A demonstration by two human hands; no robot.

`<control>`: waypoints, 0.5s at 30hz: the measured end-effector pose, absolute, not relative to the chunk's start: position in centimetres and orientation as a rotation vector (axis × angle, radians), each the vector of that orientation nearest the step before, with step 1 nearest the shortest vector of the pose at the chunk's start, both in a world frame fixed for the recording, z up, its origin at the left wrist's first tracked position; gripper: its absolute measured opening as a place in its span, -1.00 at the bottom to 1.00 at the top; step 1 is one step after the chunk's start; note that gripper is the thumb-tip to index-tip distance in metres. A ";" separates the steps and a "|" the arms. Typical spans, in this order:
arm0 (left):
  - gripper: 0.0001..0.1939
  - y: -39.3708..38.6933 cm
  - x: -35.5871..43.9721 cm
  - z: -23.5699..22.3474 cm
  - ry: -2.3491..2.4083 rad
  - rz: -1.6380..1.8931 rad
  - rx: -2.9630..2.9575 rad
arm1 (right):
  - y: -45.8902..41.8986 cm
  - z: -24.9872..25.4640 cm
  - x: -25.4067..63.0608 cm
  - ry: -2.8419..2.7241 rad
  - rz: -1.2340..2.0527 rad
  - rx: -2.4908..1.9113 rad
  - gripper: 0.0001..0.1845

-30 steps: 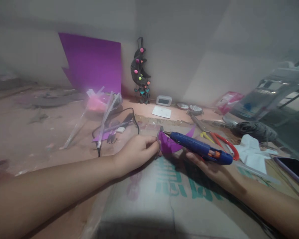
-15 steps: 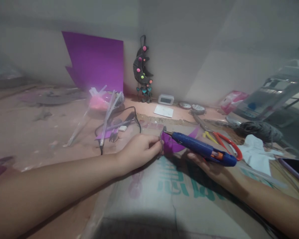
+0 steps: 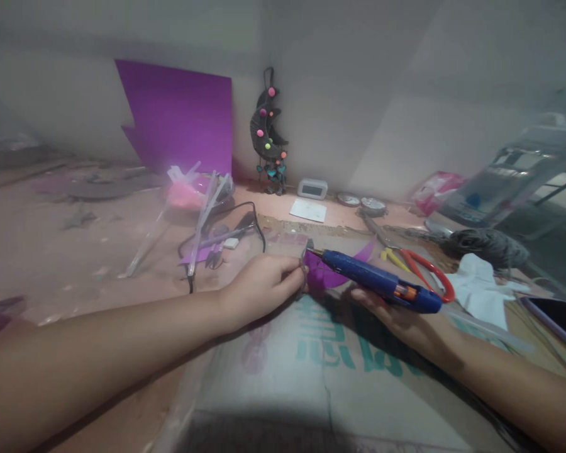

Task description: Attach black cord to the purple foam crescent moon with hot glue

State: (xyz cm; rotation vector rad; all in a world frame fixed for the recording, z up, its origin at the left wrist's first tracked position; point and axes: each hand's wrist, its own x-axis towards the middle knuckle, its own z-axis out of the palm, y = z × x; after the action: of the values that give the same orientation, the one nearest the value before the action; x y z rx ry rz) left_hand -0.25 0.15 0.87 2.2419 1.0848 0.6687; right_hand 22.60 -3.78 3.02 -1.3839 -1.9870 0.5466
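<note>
My left hand (image 3: 268, 284) pinches the left end of a purple crescent-shaped paper piece (image 3: 327, 275), with a bit of dark yarn at its edge. In my right hand (image 3: 396, 318) lies a blue hot glue gun (image 3: 372, 275), fingers wrapped beneath its body. The gun's metal nozzle points left and sits at the crescent's tip, close to my left fingertips. Whether the nozzle touches the paper I cannot tell. Red-handled scissors (image 3: 427, 270) lie just behind the gun.
Glue sticks (image 3: 202, 229) lean on a bowl at the left. A purple sheet (image 3: 183, 119) and a decorated dark moon (image 3: 267, 129) stand against the wall. To the right are grey yarn (image 3: 488, 247), white tissue (image 3: 478, 286), a phone (image 3: 559, 324) and a large clear plastic container (image 3: 493, 182).
The view has shifted very slightly. Both hands, the glue gun and the purple crescent keep nearly the same positions.
</note>
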 end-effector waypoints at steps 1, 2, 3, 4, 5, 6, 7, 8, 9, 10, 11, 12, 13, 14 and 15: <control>-0.64 0.1 -0.3 0.9 1.091 0.664 2.244 | -3.8 3.0 22.6 -1.991 0.540 -1.402 -0.71; -0.64 0.1 -0.3 0.8 1.097 0.661 2.245 | -3.7 2.9 22.6 -2.006 0.532 -1.420 -0.70; -0.64 0.1 -0.3 0.8 1.100 0.659 2.245 | -3.7 2.8 22.6 -2.013 0.524 -1.434 -0.70; -0.64 0.2 -0.3 0.8 1.099 0.659 2.246 | -3.6 2.8 22.6 -2.017 0.513 -1.442 -0.69; -0.64 0.2 -0.3 0.9 1.096 0.662 2.246 | -3.6 2.7 22.7 -2.021 0.503 -1.445 -0.69; -0.65 0.2 -0.3 0.9 1.089 0.666 2.246 | -3.5 2.7 22.7 -2.023 0.494 -1.440 -0.69; -0.65 0.2 -0.3 0.9 1.082 0.671 2.247 | -3.5 2.7 22.8 -2.027 0.494 -1.431 -0.70; -0.65 0.2 -0.2 0.9 1.075 0.673 2.247 | -3.5 2.6 22.8 -2.035 0.499 -1.419 -0.72; -0.65 0.2 -0.2 0.9 1.073 0.673 2.247 | -3.5 2.6 22.9 -2.041 0.510 -1.408 -0.74; -0.65 0.2 -0.2 0.9 1.075 0.671 2.248 | -3.5 2.5 23.0 -2.052 0.523 -1.398 -0.77; -0.65 0.2 -0.2 0.9 1.079 0.669 2.249 | -3.5 2.5 23.1 -2.058 0.525 -1.389 -0.79; -0.64 0.2 -0.2 0.9 1.083 0.665 2.249 | -3.5 2.4 23.2 -2.066 0.519 -1.382 -0.80; -0.64 0.2 -0.2 0.9 1.088 0.661 2.249 | -3.4 2.3 23.3 -2.074 0.507 -1.377 -0.82; -0.65 0.2 -0.2 0.9 1.094 0.659 2.250 | -3.4 2.3 23.3 -2.083 0.495 -1.374 -0.82; -0.65 0.2 -0.2 0.9 1.101 0.656 2.252 | -3.4 2.2 23.4 -2.089 0.486 -1.371 -0.83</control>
State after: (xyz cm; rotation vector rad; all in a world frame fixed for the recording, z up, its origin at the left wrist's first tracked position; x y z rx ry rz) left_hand -0.24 0.21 0.86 2.2517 1.1012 0.6562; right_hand 23.39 -3.42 2.25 -1.3709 -2.0886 0.4856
